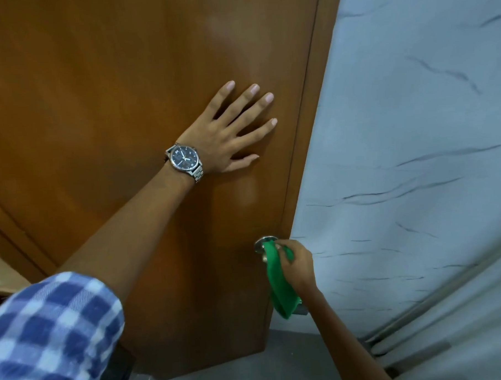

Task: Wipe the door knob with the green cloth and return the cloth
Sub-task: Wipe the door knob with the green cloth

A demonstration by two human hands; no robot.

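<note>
A brown wooden door (124, 94) fills most of the view. Its metal knob (260, 244) sits near the door's right edge, low down, mostly covered. My right hand (297, 264) is closed around the green cloth (279, 283), pressing it onto the knob; the cloth's loose end hangs down below my hand. My left hand (229, 133) lies flat on the door above the knob, fingers spread, a metal watch on the wrist.
A pale marble-patterned wall (414, 154) stands right of the door edge. A metal pipe or rail (449, 290) runs along it at lower right. Grey floor (251, 370) shows below the door. A wooden frame (10, 229) is at left.
</note>
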